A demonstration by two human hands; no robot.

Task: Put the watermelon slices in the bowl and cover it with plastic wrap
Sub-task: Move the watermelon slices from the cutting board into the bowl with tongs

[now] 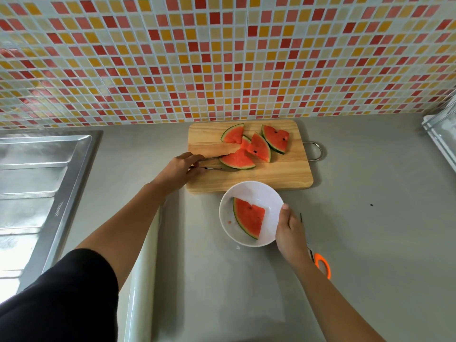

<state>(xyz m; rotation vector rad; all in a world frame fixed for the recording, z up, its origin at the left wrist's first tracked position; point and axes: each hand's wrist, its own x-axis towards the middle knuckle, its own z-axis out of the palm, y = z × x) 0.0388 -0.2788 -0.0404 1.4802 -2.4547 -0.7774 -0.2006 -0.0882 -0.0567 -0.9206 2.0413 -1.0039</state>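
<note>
A white bowl [269, 193] stands on the grey counter just in front of a wooden cutting board [283, 174]. One watermelon slice [249, 217] lies in the bowl. Several more slices [259, 145] lie on the board. My left hand [179, 170] grips metal tongs [212, 162] whose tips close around the nearest slice [238, 160] on the board. My right hand [291, 230] holds the bowl's right rim, thumb on the edge. A roll of plastic wrap [142, 280] lies along the counter under my left forearm.
A steel sink and drainboard [37, 188] fill the left side. Orange-handled scissors [322, 264] lie on the counter behind my right wrist. A clear container [441, 134] sits at the far right edge. A mosaic tile wall rises behind the board.
</note>
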